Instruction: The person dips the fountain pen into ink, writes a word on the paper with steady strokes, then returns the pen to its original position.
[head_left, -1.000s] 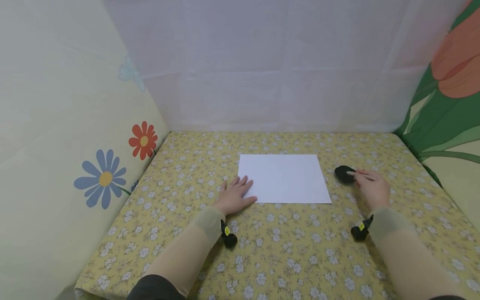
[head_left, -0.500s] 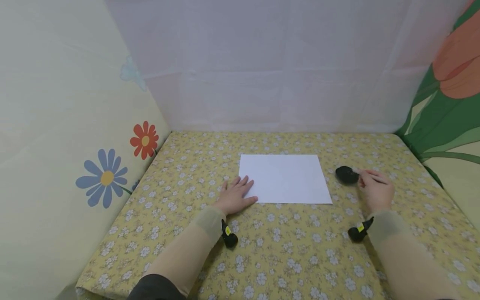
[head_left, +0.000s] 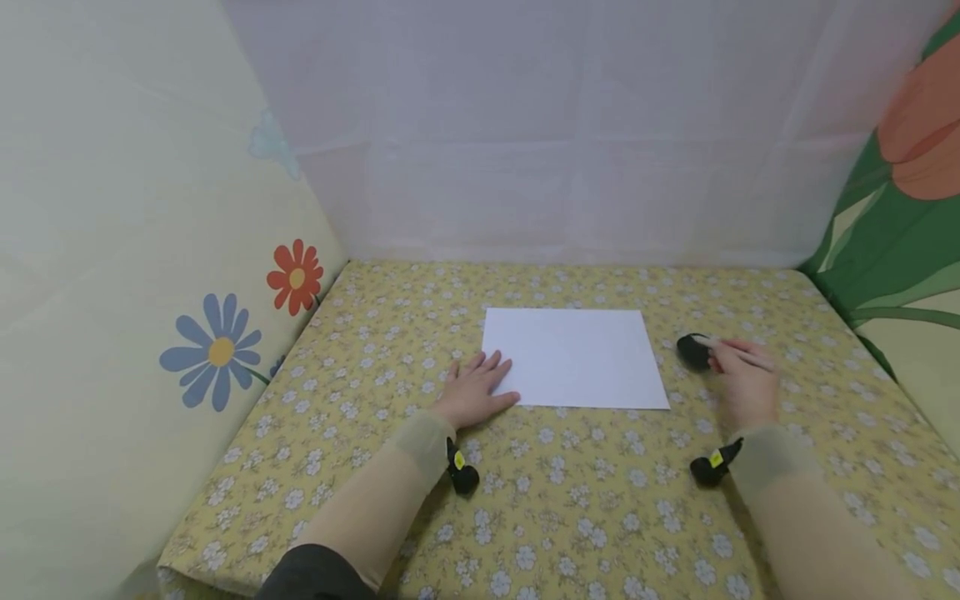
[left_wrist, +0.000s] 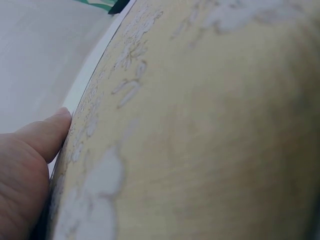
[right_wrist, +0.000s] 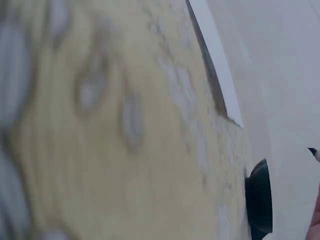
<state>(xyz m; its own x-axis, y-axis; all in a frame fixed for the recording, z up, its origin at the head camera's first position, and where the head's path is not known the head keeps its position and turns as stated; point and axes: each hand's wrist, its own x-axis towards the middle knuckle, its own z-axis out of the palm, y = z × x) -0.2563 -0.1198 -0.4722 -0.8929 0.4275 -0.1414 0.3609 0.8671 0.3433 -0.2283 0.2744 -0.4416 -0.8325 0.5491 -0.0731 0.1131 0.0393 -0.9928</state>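
Observation:
A white sheet of paper [head_left: 585,362] lies flat on the table. My left hand [head_left: 474,393], fingers spread, rests on its near left corner; in the left wrist view the thumb [left_wrist: 52,132] reaches the paper's edge. To the right of the paper stands a small black bowl [head_left: 690,353]. My right hand [head_left: 746,383] pinches a thin pale brush [head_left: 750,359], its front end over the bowl in the head view. In the right wrist view the brush's dark pointed tip [right_wrist: 312,151] is above the bowl's rim, and only a finger edge of the hand shows.
A yellow flowered cloth [head_left: 555,517] covers the table. Behind it hangs a pale sheet [head_left: 562,167], and printed flower panels stand at left and right. Each wrist wears a black camera [head_left: 462,477].
My right hand first draws the brush back to the right, then brings it left over the bowl again. My left hand stays on the paper. The head view shifts slightly.

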